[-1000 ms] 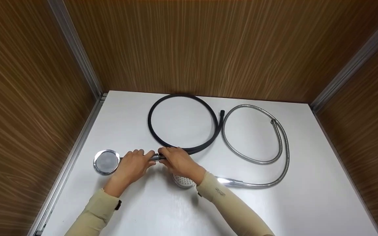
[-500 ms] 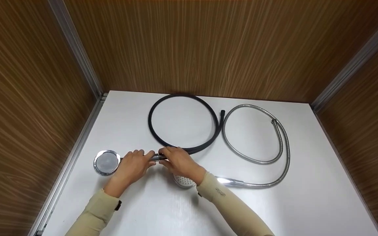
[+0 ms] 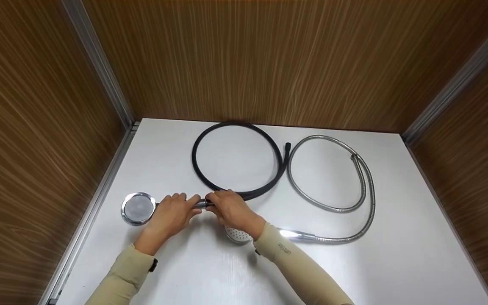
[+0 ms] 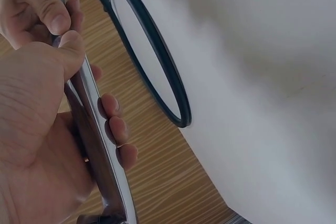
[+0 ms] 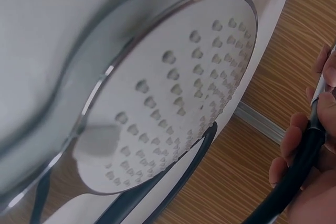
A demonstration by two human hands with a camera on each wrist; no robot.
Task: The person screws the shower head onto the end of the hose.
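Note:
My left hand (image 3: 172, 214) grips the chrome handle (image 4: 100, 129) of a hand shower (image 3: 138, 208), its round grey face turned up at the left. In the left wrist view, several fingers wrap around this handle. At the handle's other end, my right hand (image 3: 233, 212) holds the end of a black hose (image 5: 305, 169). Thumb and fingers curl around it right where it meets the handle. The joint itself is mostly hidden by the fingers. Below my right wrist lies a second shower head (image 3: 237, 235) with a white nozzle face, partly covered by the forearm.
The rest of the black hose lies coiled on the white table (image 3: 163, 156). A silver metal hose (image 3: 372, 199) loops at the right, joined to the second shower head's chrome handle (image 3: 301, 235). Wood-grain panels (image 3: 244, 63) enclose the back and both sides.

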